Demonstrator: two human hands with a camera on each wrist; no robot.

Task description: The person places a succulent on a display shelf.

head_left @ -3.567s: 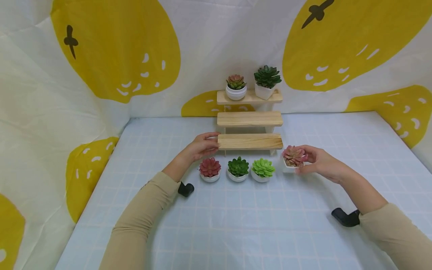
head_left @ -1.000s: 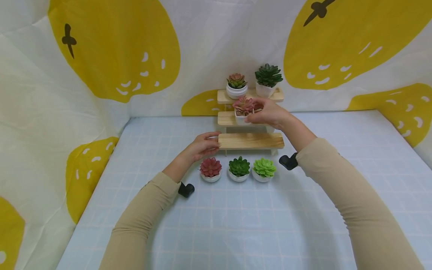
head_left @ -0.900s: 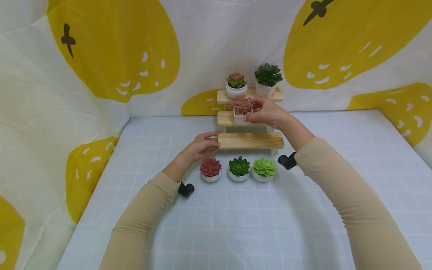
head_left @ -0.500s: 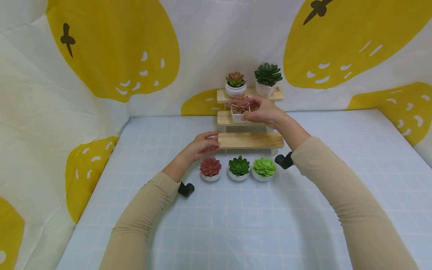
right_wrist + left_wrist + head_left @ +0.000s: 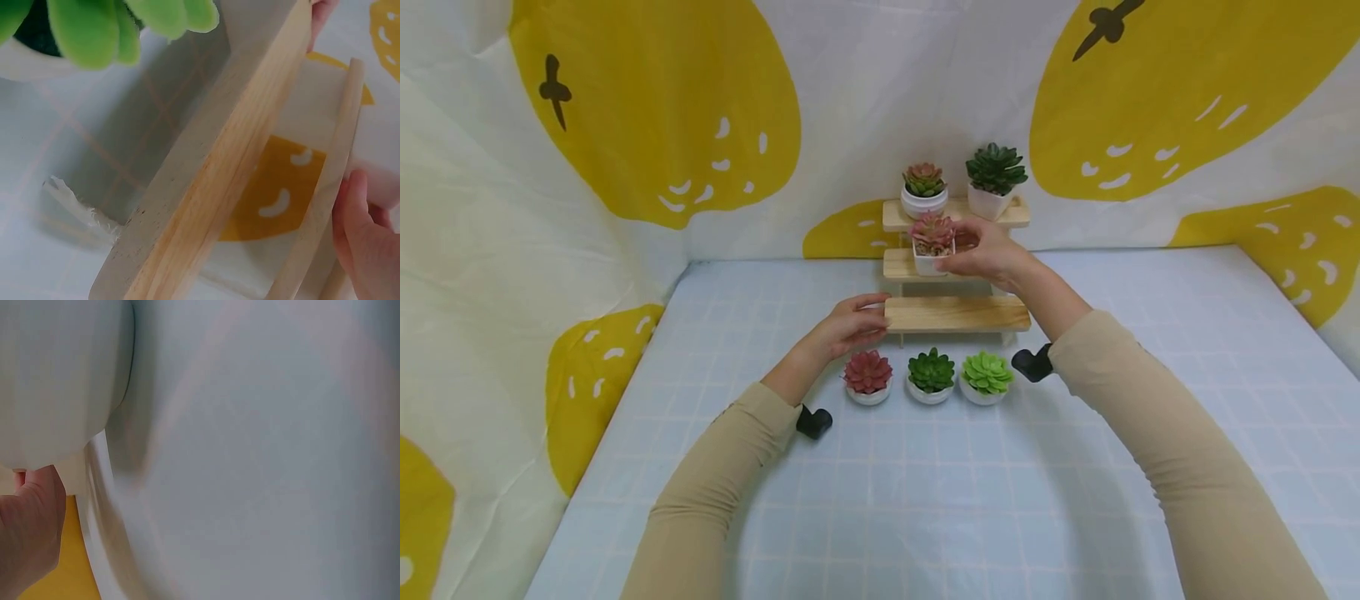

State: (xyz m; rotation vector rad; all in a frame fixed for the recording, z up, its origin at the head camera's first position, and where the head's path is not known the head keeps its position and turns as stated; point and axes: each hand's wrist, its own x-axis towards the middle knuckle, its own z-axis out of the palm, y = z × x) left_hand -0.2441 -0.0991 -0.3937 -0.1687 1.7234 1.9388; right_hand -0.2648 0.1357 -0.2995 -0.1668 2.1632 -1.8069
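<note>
Right hand point(image 5: 988, 252) holding a pink rosette succulent in a square white pot point(image 5: 932, 240) at the three-tiered pale wooden stand point(image 5: 957, 314)

Nearest me, the desk with its light-blue gridded cover point(image 5: 880, 508) spreads out in front of the stand. Just before the bottom tier I see a row of round white bowls, left to right: a dusky red succulent point(image 5: 867, 373), a mid-green succulent point(image 5: 931, 372) and a lime-green succulent point(image 5: 987, 374). The left hand point(image 5: 850, 327) touches the bottom tier's left end; I can't tell whether that grip closes round the board. Farther back, at the middle tier's left half, the right grip is narrowed to the square pot, thumb in front, fingers behind, keeping it upright; I can't tell whether its base meets the board. On the top tier sit a red-and-green succulent in a round white pot point(image 5: 924, 190), left, and a dark green succulent in an angular white pot point(image 5: 995, 179), right. Behind the stand hangs a white cloth with big yellow shapes point(image 5: 842, 108).
</note>
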